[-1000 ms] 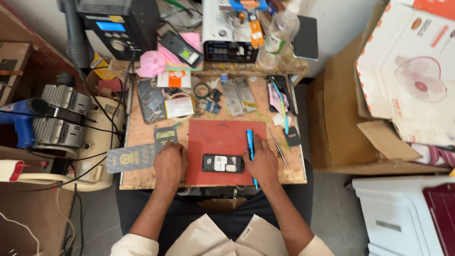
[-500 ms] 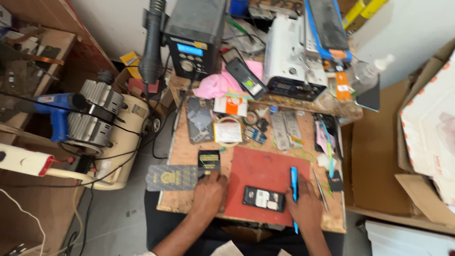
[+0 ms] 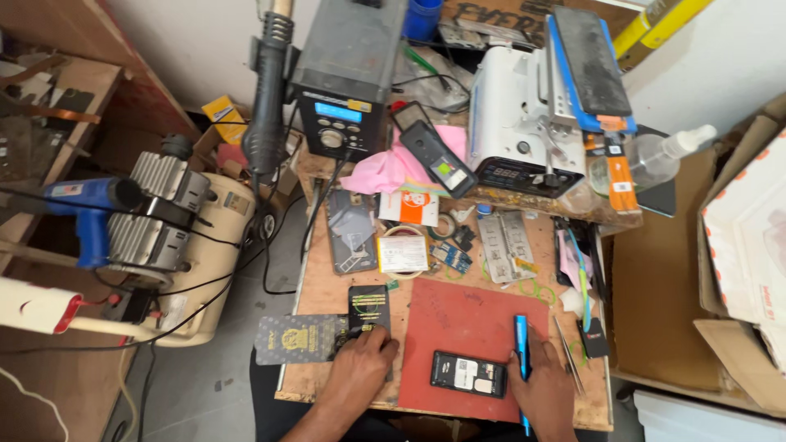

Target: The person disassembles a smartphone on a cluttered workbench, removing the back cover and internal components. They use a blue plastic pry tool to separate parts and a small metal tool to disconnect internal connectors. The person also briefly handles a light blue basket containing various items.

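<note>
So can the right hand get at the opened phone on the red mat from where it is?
Probably yes. The right hand rests on the red mat beside the opened phone, with only the blue tool under its fingers and bare mat between them.

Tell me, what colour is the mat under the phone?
Red; the mat shows clearly in the head view, with the phone lying on it.

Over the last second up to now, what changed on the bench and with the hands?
The left hand slid left off the red mat and now rests on the small black box. The camera view swung left, showing more of the compressor. The right hand stayed by the blue tool, and the opened phone stayed on the mat.
</note>
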The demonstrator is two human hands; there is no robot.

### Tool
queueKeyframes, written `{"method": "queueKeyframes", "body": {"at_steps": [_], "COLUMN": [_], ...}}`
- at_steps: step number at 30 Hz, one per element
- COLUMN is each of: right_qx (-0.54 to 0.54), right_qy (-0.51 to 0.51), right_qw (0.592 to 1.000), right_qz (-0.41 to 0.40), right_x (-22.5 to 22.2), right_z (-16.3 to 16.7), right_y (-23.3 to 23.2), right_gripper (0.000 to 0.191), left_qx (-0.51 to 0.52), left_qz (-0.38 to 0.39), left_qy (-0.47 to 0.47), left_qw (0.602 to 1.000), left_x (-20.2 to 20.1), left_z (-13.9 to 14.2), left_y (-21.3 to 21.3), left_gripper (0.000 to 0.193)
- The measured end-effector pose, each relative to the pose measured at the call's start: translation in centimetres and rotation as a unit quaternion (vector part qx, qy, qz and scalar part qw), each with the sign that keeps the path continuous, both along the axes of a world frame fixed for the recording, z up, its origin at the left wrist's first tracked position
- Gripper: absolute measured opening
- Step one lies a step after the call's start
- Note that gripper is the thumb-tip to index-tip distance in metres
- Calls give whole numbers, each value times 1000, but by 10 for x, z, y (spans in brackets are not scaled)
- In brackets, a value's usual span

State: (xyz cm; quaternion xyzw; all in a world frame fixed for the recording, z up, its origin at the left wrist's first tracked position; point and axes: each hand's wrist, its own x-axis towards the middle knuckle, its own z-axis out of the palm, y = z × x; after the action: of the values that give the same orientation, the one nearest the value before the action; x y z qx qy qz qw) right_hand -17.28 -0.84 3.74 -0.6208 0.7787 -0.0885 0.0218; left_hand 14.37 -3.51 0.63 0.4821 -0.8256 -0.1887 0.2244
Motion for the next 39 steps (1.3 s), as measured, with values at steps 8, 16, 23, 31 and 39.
{"method": "queueKeyframes", "body": {"at_steps": [8, 16, 23, 31, 39], "right_qx": [-3, -1, -23, -65, -49], "right_qy": [-46, -70, -107, -138, -186], "right_qw": [999, 998, 994, 988, 981], "right_qz": [-6, 2, 0, 25, -21], "right_x": [-9, -17, -23, -26, -27], "right_z": [5, 11, 13, 16, 19], "right_y": [1, 2, 8, 9, 16], "right_gripper": [58, 58, 50, 50, 54], "left_qx": [-37, -83, -56, -17, 10], "left_qz": [-120, -118, -17, 87, 121], "left_qy": [-65, -125, 36, 108, 131], "left_qw": [990, 982, 998, 990, 984], "left_x": [3, -9, -22, -47, -65], "left_z": [15, 20, 23, 34, 32], "left_y": [-29, -37, -26, -8, 7], "left_gripper": [19, 24, 30, 10, 7]}}
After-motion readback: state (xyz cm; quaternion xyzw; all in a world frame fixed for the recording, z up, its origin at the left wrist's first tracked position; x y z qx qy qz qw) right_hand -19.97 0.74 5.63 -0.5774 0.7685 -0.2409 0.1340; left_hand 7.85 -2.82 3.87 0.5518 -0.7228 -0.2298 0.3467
